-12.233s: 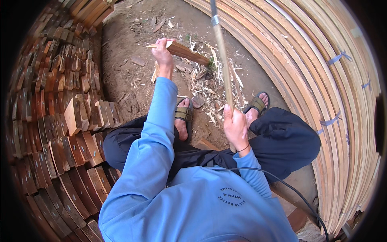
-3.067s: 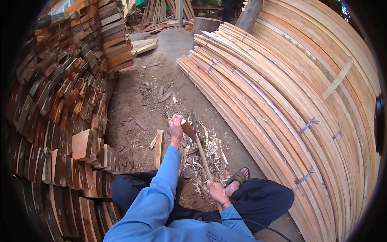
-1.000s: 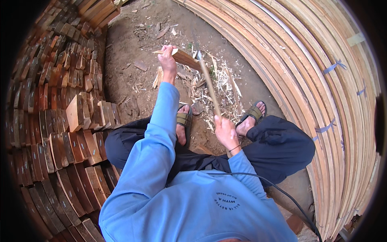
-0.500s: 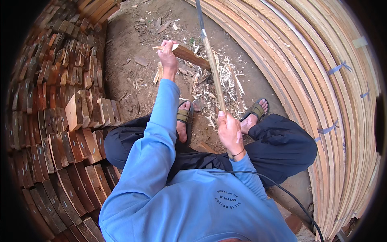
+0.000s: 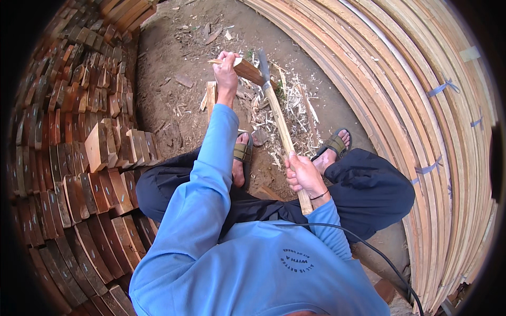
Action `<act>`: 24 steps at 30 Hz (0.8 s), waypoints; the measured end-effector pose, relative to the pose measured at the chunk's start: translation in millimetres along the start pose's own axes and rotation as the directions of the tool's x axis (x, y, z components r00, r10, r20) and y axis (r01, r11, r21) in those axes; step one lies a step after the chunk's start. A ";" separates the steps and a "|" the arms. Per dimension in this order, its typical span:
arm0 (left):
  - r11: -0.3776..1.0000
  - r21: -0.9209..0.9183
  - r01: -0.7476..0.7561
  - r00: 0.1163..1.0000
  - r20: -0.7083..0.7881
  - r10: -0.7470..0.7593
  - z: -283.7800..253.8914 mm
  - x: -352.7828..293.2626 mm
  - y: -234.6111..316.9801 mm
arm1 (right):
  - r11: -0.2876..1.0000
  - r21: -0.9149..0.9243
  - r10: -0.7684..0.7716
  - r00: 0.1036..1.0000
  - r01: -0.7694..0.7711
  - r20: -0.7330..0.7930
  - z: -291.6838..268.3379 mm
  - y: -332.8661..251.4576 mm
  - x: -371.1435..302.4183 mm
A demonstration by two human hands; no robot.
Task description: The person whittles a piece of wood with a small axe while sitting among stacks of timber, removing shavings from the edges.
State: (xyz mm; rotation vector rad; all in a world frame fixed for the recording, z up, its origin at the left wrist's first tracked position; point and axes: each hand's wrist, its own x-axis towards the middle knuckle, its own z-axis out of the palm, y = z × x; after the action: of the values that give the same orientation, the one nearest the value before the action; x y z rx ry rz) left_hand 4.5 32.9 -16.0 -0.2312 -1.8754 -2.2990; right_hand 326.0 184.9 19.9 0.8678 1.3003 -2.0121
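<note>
My left hand is closed round the upper end of a short piece of wood, which has a pale cut end and a brown side. In my right hand is a machete with a long, pale wooden handle. The handle's butt shows below my fist, and its dark blade lies against or just beside the far end of the wood; I cannot tell whether they touch. Pale wood shavings are scattered on the ground beneath.
Stacked brown wooden blocks line the left side. Long pale boards, bundled with ties, curve along the right. My sandalled feet rest on the dirt. A narrow wood offcut stands near my left wrist. A black cable crosses my lap.
The machete blade has come down from high at the far edge to the wood's far end. My left hand and the wood have shifted slightly right; the handle's butt now shows below my right fist.
</note>
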 end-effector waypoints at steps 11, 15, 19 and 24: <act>1.000 0.011 0.009 1.000 0.012 -0.009 10.5 -4.2 3.2 | 0.571 -0.760 -0.693 0.679 0.312 -0.242 32.7 -27.9 -36.5; 1.000 0.024 -0.018 1.000 0.010 0.017 13.1 -3.0 1.1 | 0.537 -0.815 -0.641 0.733 0.217 -0.227 21.7 -2.2 -8.3; 0.998 -0.058 -0.011 1.000 0.024 0.012 16.1 1.0 4.0 | 0.567 -0.802 -0.547 0.814 0.189 -0.195 -10.8 36.8 33.0; 1.000 -0.013 0.016 1.000 0.027 -0.016 16.5 -7.5 5.6 | 0.952 0.297 0.007 0.976 -0.074 0.219 -8.4 5.7 2.3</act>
State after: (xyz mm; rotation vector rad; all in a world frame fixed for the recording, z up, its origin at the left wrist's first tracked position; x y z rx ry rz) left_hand 13.3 48.2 -9.1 -0.2508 -1.8820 -2.3306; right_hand 330.6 190.4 12.4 0.7753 0.8599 -2.2391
